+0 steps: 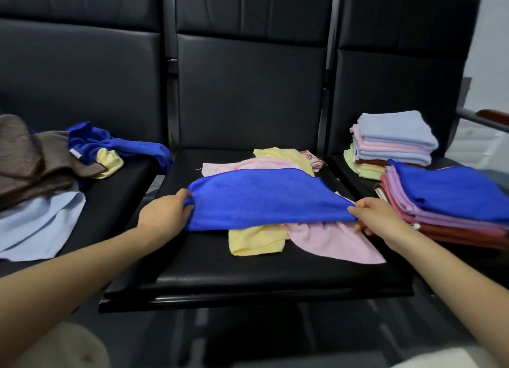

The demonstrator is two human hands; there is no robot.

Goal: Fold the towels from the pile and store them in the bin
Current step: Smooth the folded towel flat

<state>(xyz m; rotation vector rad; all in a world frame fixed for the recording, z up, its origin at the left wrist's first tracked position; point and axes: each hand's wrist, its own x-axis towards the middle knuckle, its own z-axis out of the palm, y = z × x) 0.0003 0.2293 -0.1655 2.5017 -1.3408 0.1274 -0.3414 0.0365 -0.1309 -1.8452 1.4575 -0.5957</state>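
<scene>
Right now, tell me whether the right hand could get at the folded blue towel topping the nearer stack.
Probably yes: the right hand sits close beside the folded blue towel, nothing between, but it grips the blue towel being folded.

I reach both bare arms forward and slightly inward. My left hand (165,212) curls its fingers and thumb into a pinch at one end of the blue towel (261,199). My right hand (377,216) pinches the opposite end, knuckles up, fingers tucked beneath the edge.
</scene>
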